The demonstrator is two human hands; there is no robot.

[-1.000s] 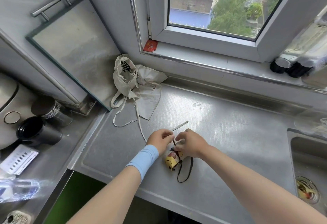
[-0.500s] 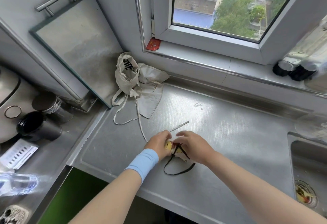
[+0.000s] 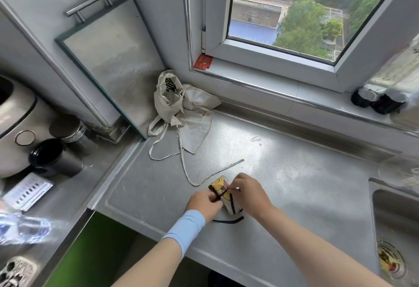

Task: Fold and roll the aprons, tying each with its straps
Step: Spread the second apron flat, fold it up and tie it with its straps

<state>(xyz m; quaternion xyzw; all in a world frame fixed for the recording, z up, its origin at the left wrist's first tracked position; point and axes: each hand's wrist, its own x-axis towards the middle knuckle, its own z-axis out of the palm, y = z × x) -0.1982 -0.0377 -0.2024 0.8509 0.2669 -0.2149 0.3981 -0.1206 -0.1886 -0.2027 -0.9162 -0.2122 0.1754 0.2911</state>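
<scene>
The tying step is in hand: a small yellow-patterned rolled apron (image 3: 219,185) lies on the steel table (image 3: 306,184) near its front edge. The left hand (image 3: 204,204) and right hand (image 3: 250,193) each have fingers clamped on its dark strap (image 3: 227,221). Next, probably, the knot needs pulling snug without loosening the roll. A crumpled beige apron (image 3: 183,109) waits below the window (image 3: 283,14), and a sink (image 3: 396,214) sits at the right.

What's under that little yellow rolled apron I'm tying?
The steel counter shows beneath the rolled apron, with a black strap lying at its near edge. The left hand and right hand pinch the strap and cover the roll's sides, so anything tucked underneath is hidden.
</scene>
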